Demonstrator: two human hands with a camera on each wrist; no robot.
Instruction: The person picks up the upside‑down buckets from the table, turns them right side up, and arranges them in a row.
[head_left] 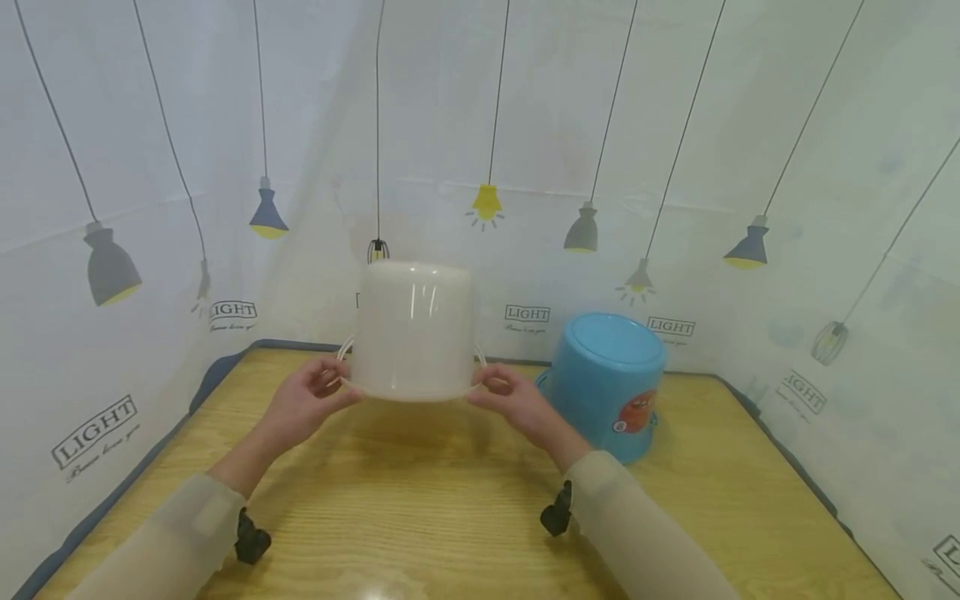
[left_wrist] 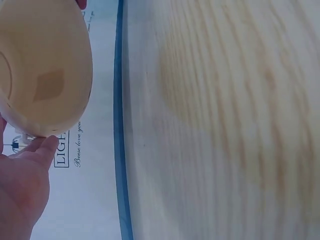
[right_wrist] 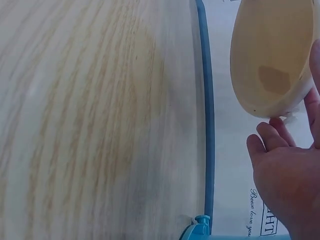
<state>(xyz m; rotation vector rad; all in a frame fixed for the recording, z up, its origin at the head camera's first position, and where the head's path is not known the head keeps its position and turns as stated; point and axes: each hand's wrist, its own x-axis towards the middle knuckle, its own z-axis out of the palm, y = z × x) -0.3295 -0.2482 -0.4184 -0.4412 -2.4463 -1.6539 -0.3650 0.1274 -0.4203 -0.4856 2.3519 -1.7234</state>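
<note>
A white plastic bucket (head_left: 414, 333) is held upside down above the table, its base up and its rim toward the tabletop. On the left side of its rim, my left hand (head_left: 306, 402) pinches the edge between thumb and fingers. Opposite it, my right hand (head_left: 521, 406) grips the rim's right side the same way. Loops of the bucket's handle show beside both hands. Both wrist views look into the hollow inside of the bucket (left_wrist: 55, 50), where a darker square patch shows on the wall.
An upside-down blue bucket (head_left: 592, 375) with a red sticker stands on the wooden table (head_left: 390, 517), right of my right hand. Part of its blue rim (right_wrist: 200, 227) enters the right wrist view. White sheets (head_left: 435, 100) printed with lamps surround the table, which has a dark blue edge.
</note>
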